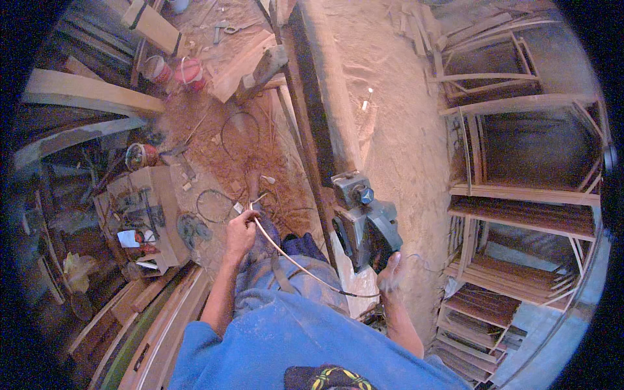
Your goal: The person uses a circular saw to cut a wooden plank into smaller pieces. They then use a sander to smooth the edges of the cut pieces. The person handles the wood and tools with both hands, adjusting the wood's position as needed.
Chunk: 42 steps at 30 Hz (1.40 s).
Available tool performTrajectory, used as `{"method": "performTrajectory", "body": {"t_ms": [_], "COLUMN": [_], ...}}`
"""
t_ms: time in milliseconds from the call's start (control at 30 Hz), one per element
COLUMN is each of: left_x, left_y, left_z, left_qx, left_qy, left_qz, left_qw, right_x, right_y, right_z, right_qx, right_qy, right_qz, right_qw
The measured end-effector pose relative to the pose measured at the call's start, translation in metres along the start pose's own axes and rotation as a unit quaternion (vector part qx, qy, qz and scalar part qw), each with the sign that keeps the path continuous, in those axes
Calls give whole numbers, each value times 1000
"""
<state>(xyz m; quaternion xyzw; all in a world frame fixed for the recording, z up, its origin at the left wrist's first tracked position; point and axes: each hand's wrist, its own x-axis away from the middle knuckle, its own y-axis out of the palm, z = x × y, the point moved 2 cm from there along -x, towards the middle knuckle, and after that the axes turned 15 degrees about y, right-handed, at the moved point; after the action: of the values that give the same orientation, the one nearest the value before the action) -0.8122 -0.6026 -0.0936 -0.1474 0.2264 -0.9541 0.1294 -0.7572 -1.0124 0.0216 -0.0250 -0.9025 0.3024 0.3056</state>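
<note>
My left hand [242, 232] is closed in a pinch on a pale power cord [290, 259], left of my body. From there the cord droops past my waist and turns dark near my right wrist. My right hand [390, 276] grips the rear of a dark grey electric planer [364, 224], thumb up; its other fingers are mostly hidden. The planer is at the near end of a long wooden beam [331, 91] that runs away from me. Whether its sole touches the wood cannot be seen.
Wood shavings cover the floor [396, 156]. To the right stand wooden frames [520, 104] and stacked boards [484, 305]. At left are a box of tools [166, 214], red-and-white buckets [188, 73], thick timbers [97, 91] and long planks [162, 331].
</note>
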Motion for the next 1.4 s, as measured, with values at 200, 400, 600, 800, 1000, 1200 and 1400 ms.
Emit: {"method": "performTrajectory", "body": {"t_ms": [200,400,600,800,1000,1200,1400], "left_x": [10,6,-15,-61,-94,-98,-76], "left_y": [-3,-21,-34,-45,-47,-59,-69], "left_z": [-12,-11,-34,-34,-15,-2,-15], "left_qx": [15,13,-2,10,15,26,-12], "left_qy": [30,-46,-48,-40,-17,-26,-26], "left_qz": [33,40,72,84,88,92,95], "left_qw": [999,998,996,996,996,995,995], "right_x": [2,-47,-136,-256,-320,-336,-281], "right_y": [29,57,113,189,250,260,207], "right_z": [-52,-97,-256,-419,-561,-564,-441], "right_qx": [4,-37,-13,64,38,-9,16], "right_qy": [-126,-148,-142,-247,-285,-299,-251], "right_qz": [27,26,6,105,89,48,45], "right_qw": [992,988,990,961,954,953,967]}}
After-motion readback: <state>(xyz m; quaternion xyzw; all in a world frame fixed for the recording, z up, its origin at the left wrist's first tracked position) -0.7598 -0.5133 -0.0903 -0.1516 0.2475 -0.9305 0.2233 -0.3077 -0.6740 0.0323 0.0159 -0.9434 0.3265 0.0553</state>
